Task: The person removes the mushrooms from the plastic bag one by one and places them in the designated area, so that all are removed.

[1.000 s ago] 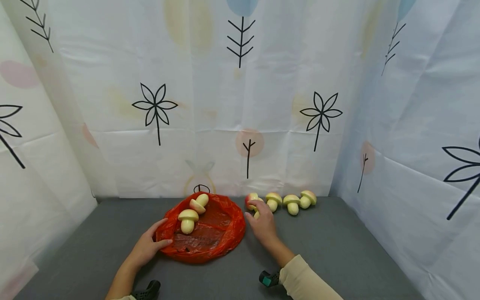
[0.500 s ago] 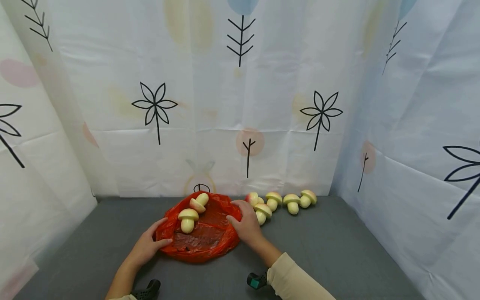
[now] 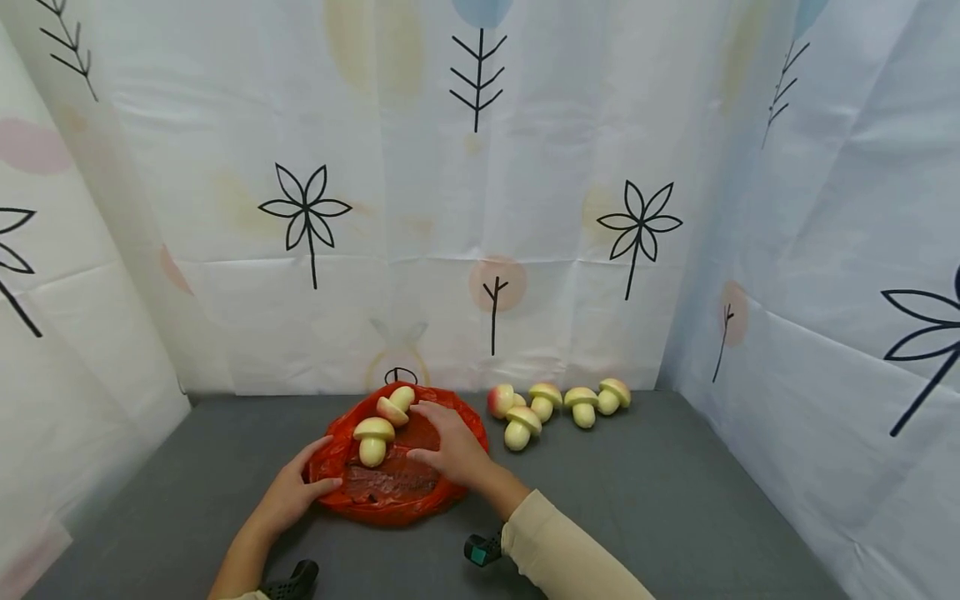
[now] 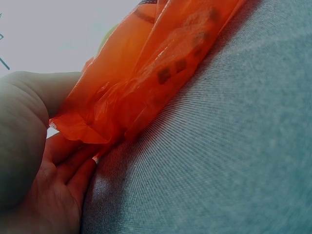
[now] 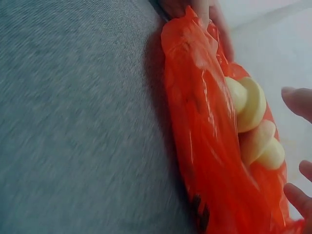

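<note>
A red plastic bag (image 3: pixel 401 510) lies spread on the table with its mouth rolled wide. Inside, at its left, are two toy mushrooms, one cap-up (image 3: pixel 372 442) and one tipped over (image 3: pixel 396 406). My left hand (image 3: pixel 292 493) holds the bag's left rim, thumb inside and fingers outside, as the left wrist view (image 4: pixel 44 195) also shows. My right hand (image 3: pixel 459 450) is over the bag's right half, palm down with fingers spread. Nothing sits between its fingertips (image 5: pixel 297 102) in the right wrist view, where both mushrooms show past the red plastic.
Right of the bag, several more toy mushrooms (image 3: pixel 522 427) lie in a loose group near the table's back edge, one with a reddish cap (image 3: pixel 501 400). The table (image 3: pixel 645 500) has a grey cloth top. Patterned white curtains (image 3: pixel 420 208) enclose the back and sides.
My right hand has moved left, from beside the mushroom group across the bag's right rim to over its inside. The left hand keeps its hold; the mushrooms stay where they were.
</note>
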Tool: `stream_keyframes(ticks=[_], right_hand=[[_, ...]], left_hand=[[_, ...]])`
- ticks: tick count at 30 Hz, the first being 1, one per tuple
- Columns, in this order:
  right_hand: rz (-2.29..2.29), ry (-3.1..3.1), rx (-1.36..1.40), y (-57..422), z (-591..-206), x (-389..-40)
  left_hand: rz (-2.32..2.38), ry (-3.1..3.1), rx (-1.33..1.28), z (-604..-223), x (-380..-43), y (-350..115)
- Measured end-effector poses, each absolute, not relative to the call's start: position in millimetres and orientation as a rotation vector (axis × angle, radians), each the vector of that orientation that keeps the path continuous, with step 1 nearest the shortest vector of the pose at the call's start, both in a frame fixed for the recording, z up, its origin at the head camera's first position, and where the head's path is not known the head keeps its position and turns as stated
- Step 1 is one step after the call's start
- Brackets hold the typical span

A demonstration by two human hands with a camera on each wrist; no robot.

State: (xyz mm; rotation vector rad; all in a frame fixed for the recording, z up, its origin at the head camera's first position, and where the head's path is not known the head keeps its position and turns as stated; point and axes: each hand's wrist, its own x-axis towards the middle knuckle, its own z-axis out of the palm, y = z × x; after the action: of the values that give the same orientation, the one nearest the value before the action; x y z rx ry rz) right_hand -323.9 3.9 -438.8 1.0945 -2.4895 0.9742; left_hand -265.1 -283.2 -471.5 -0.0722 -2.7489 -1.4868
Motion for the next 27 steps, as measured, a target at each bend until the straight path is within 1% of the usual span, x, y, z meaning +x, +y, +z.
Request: stream_keyframes(ticks=[5,16,22,27], right_hand=[[0.923,-2.546,1.145,-12.4,-436.0,-325.6],[0.889,-2.647,1.148,-44.1,-430.8,-326.7],[0.876,-2.701,1.112,-59.6,-437.1,-325.6],[0.745,-2.699,1.089,-65.1,-442.3,-324.7]], left_hand=[[-1.497,-2.746,-0.07,-470.0,-262.8,-282.5],[-1.488,-2.738,-0.076,-470.2,-261.9,-282.4],[-1.48,-2.736,-0.08,-471.7,-261.7,-282.9],[-1.49,-2.723,-0.084,-471.7,-261.7,-282.5]])
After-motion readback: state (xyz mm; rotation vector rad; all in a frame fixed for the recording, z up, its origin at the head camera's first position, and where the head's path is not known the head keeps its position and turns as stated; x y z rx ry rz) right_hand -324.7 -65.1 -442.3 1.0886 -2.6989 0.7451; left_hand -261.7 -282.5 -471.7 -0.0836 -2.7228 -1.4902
